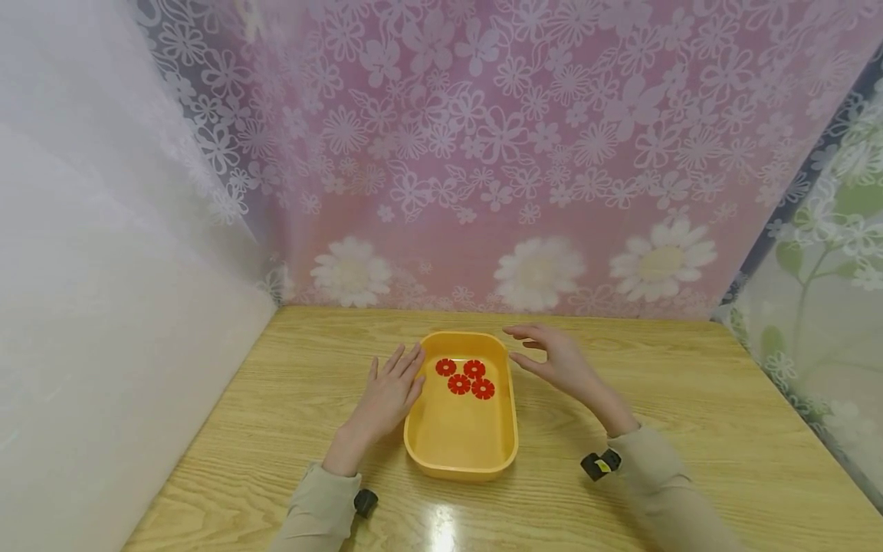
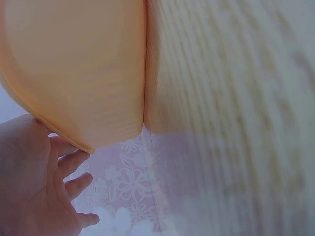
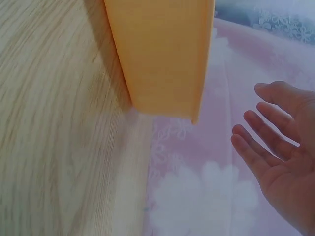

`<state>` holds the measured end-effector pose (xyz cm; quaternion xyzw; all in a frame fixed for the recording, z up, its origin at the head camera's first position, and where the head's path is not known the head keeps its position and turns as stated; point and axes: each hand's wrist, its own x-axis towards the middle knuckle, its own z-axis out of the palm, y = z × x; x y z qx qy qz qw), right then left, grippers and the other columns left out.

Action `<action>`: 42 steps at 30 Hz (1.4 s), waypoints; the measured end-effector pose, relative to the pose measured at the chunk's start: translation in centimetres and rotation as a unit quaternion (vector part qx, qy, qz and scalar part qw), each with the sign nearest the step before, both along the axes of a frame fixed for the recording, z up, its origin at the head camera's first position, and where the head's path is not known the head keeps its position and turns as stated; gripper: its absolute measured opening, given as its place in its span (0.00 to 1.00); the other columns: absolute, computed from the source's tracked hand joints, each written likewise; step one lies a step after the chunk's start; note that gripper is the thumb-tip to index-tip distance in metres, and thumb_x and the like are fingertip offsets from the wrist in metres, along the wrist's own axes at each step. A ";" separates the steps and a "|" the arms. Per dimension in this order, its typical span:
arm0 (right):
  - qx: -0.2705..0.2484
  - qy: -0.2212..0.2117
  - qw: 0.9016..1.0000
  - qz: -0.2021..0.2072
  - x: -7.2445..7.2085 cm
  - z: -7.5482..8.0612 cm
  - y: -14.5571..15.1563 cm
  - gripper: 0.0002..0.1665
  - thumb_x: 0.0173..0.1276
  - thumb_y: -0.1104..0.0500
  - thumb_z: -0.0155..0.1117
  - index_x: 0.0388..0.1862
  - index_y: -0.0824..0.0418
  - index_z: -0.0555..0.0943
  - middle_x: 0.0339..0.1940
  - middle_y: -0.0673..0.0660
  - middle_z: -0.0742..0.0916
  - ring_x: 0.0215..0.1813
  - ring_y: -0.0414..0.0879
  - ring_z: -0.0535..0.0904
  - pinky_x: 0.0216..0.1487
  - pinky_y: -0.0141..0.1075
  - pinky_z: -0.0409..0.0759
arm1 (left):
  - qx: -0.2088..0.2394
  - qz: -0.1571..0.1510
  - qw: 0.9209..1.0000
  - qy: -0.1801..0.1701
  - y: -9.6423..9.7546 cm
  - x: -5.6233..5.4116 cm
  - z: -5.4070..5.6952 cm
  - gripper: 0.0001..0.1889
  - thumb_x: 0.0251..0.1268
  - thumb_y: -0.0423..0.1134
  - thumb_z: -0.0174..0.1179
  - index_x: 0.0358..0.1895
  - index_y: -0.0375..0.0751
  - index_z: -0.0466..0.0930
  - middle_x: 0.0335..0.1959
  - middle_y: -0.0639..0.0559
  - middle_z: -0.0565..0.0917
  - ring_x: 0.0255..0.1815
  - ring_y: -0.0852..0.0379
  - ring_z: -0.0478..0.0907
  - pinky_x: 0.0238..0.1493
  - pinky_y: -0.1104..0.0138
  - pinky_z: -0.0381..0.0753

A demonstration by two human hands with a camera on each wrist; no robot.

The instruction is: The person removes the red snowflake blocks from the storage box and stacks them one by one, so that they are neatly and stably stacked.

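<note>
A yellow plastic tub [image 1: 459,469] with rounded corners stands on the wooden table. Inside, toward its far end, several red notched plastic discs [image 1: 458,384] with centre holes lie close together. My left hand [image 1: 388,392] is at the tub's left side, fingers spread and fairly straight. In the left wrist view the thumb side of that hand [image 2: 37,177] meets the tub's rim [image 2: 64,135]. Off the tub's far right corner hovers my right hand [image 1: 557,359], its fingers loosely bent. The right wrist view shows that hand [image 3: 285,142] apart from the tub wall [image 3: 160,59], holding nothing.
The wood-grain table [image 1: 290,452] ends at a pink flowered curtain [image 1: 441,192] behind. A pale sheet [image 1: 124,253] hangs along the left, and a floral one [image 1: 821,307] along the right. Each wrist carries a small black device [image 1: 600,465] near the sleeve.
</note>
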<state>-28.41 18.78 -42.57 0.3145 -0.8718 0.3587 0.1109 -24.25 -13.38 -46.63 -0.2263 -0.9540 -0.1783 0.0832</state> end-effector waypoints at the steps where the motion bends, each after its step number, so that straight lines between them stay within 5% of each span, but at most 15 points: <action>1: 0.003 0.002 1.000 0.004 -0.1 -0.1 -0.4 0.27 0.67 0.65 0.71 0.65 0.63 0.80 0.61 0.63 0.84 0.60 0.61 0.81 0.58 0.51 0.82 | -0.002 0.000 1.000 0.000 0.0 0.0 0.0 0.28 0.83 0.45 0.47 0.79 0.38 0.61 0.80 0.45 0.60 0.82 0.41 0.51 0.74 0.32 0.47; 20: 0.090 -0.061 0.990 0.091 -2.0 -1.4 -6.2 0.27 0.65 0.63 0.73 0.62 0.68 0.80 0.57 0.64 0.85 0.55 0.60 0.83 0.55 0.51 0.83 | 0.002 0.000 1.000 0.009 -0.1 0.0 -0.1 0.27 0.83 0.46 0.46 0.78 0.39 0.62 0.80 0.46 0.61 0.81 0.41 0.53 0.73 0.31 0.49; 30: 0.194 -0.045 0.976 0.091 -2.8 -2.6 -8.3 0.21 0.63 0.62 0.75 0.54 0.64 0.86 0.49 0.60 0.88 0.46 0.54 0.83 0.48 0.40 0.83 | -0.001 -0.002 1.000 0.019 -0.1 0.0 -0.1 0.28 0.82 0.45 0.48 0.78 0.38 0.63 0.79 0.44 0.62 0.81 0.40 0.54 0.72 0.31 0.51; 42: 0.265 -0.077 0.959 0.062 -2.7 -2.8 -9.8 0.21 0.59 0.61 0.79 0.52 0.63 0.86 0.47 0.56 0.87 0.47 0.50 0.83 0.53 0.44 0.82 | -0.012 -0.003 1.000 0.022 -0.1 -0.1 0.0 0.28 0.83 0.46 0.46 0.78 0.38 0.63 0.79 0.45 0.62 0.80 0.39 0.55 0.72 0.31 0.52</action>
